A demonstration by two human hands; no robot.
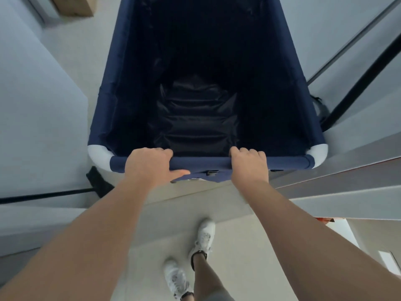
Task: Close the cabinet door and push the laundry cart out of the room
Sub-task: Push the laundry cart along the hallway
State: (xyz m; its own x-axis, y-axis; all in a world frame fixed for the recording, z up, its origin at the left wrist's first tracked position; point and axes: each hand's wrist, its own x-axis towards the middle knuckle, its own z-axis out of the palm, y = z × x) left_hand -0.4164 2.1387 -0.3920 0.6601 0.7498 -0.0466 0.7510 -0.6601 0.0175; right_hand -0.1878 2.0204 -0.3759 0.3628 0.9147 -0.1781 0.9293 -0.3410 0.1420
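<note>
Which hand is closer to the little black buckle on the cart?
Left. The left hand grips the cart's near rail with its thumb reaching almost to the buckle. The right hand grips the same rail a bit farther off on the other side.

Left hand (149, 166), right hand (249, 166) clenched, arms extended

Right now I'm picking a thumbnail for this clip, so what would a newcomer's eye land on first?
The big navy laundry cart fills the upper middle of the view, its dark inside holding only a crumpled black liner. Next come the left hand and right hand, both wrapped over the cart's near rim at the centre. Below them, white sneakers stand on the pale floor.
</note>
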